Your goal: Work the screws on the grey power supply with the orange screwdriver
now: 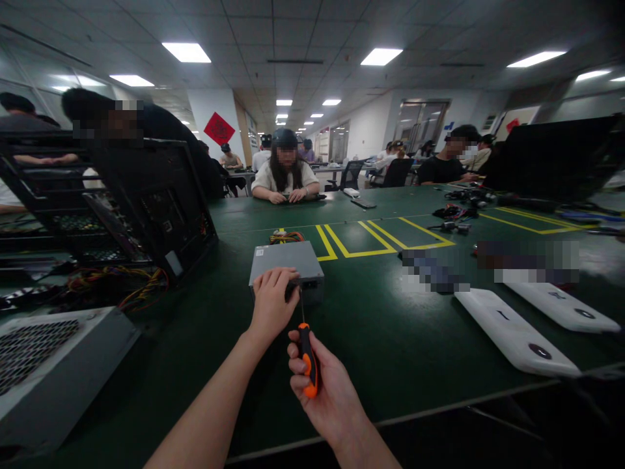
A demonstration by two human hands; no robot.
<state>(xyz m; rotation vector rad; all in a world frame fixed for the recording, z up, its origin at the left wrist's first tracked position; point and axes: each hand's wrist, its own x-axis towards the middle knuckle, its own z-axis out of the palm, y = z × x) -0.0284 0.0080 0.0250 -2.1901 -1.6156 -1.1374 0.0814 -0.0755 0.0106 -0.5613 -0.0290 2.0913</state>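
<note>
A grey computer power supply [288,254] sits on the green table, its bundle of coloured wires [287,238] coming out at the back. Across its top and near edge lies my left hand [272,301], closed on the box with the thumb down by the near face. My right hand [326,381] is wrapped round the orange and black handle of a screwdriver [306,348]. The shaft points away from me, its tip up at the near face just beside my left thumb. Whether the tip sits in a screw is hidden.
An open black computer case [151,189] and a second power supply [73,384] stand left. White devices [512,332] lie right, near dark cables [454,212]. Yellow tape [375,251] marks the green table [390,365]. A person [286,176] sits opposite; another leans behind the case.
</note>
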